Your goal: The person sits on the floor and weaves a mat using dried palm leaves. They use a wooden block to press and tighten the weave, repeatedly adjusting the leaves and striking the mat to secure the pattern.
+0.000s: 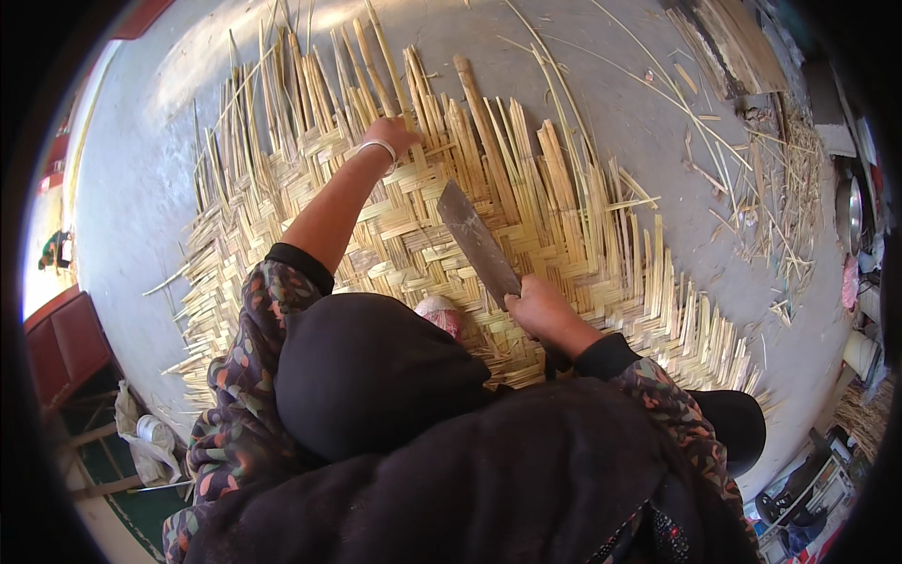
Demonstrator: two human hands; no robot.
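A mat woven from split reed strips (413,254) spreads over the floor in front of me, its unwoven strip ends fanning out along the far and right edges. My left hand (393,134), with a pale bangle at the wrist, reaches to the far edge of the weave. Its fingers curl down around a reed strip there, partly hidden by the hand. In my right hand (545,308) is a broad, flat-bladed knife (477,242), gripped near the base of the blade. The blade points far and left, over the weave, between both hands.
Loose reed strips (676,94) and a heap of scraps (780,197) lie on the grey floor at right. Weathered wooden boards (728,47) rest at the far right. A foot in a patterned sock (440,315) is on the mat. At left stands a dark red seat (70,343).
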